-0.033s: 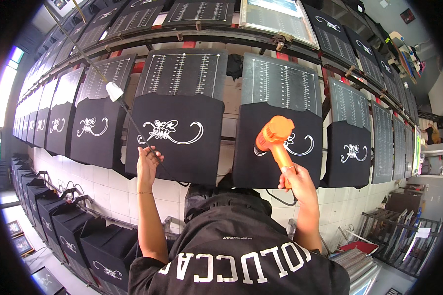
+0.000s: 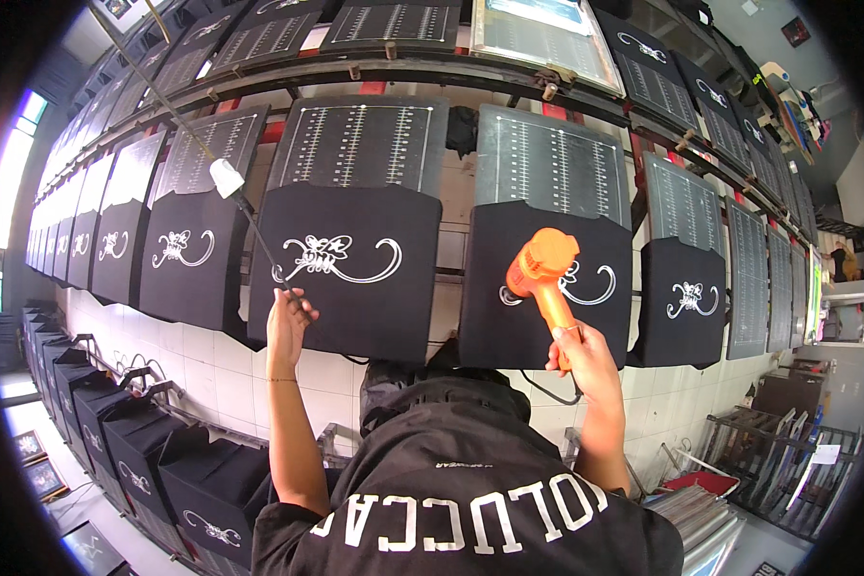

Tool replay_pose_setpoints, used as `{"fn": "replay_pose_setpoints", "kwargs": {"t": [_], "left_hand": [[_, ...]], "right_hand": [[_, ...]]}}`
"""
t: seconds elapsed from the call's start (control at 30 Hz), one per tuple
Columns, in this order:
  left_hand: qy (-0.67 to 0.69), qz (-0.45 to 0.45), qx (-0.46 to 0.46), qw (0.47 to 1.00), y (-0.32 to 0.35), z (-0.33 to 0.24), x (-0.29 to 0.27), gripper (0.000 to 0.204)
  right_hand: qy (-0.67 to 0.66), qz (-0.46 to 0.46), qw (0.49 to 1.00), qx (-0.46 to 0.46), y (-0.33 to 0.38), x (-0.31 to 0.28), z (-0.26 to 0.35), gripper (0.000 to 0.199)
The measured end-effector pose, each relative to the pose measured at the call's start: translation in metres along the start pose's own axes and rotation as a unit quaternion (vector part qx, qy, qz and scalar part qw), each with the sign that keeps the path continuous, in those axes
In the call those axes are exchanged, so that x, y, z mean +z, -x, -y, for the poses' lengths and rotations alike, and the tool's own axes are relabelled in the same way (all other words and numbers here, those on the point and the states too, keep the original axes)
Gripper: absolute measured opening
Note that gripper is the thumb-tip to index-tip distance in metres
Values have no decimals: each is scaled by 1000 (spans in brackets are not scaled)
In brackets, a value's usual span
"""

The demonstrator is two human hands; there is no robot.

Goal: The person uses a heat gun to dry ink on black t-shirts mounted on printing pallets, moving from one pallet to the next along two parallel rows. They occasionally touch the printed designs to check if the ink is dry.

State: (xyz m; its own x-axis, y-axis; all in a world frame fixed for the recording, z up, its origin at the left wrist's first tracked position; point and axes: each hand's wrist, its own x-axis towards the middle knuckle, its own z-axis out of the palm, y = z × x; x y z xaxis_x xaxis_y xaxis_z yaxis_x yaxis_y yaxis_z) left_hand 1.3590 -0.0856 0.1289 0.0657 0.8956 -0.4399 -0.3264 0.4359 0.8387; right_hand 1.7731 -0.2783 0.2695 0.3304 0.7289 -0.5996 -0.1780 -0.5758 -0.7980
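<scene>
Orange plastic heat gun (image 2: 541, 269) sits clamped in our right grip (image 2: 578, 357); left grip (image 2: 286, 322) clasps a thin black cord (image 2: 259, 238) above it.

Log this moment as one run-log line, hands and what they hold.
left hand: grips cable | right hand: holds orange heat gun, nozzle at printed shirt | middle shirt: white print, on pallet

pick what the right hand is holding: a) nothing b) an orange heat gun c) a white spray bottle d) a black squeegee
b: the right hand grips the handle of an orange heat gun, its nozzle aimed at the white print on the black shirt panel in front, while the left hand holds a thin black rod.
</scene>
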Motion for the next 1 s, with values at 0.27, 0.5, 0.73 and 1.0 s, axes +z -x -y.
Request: {"fn": "replay_pose_setpoints", "kwargs": {"t": [0.27,0.5,0.73,1.0], "left_hand": [[-302,-135,49,942,-22,-65,-156,26],[-465,-250,111,842,-91,-106,-316,33],[-541,-351,174,744,-127,-113,-363,33],[-557,-439,121,695,-148,-106,-345,35]], "right_hand": [[-39,-2,999,-7,-2,95,11,25],[-49,7,997,-51,-44,221,30,29],[0,-25,998,-59,-50,270,41,28],[-20,-56,998,-33,-50,283,45,28]]}}
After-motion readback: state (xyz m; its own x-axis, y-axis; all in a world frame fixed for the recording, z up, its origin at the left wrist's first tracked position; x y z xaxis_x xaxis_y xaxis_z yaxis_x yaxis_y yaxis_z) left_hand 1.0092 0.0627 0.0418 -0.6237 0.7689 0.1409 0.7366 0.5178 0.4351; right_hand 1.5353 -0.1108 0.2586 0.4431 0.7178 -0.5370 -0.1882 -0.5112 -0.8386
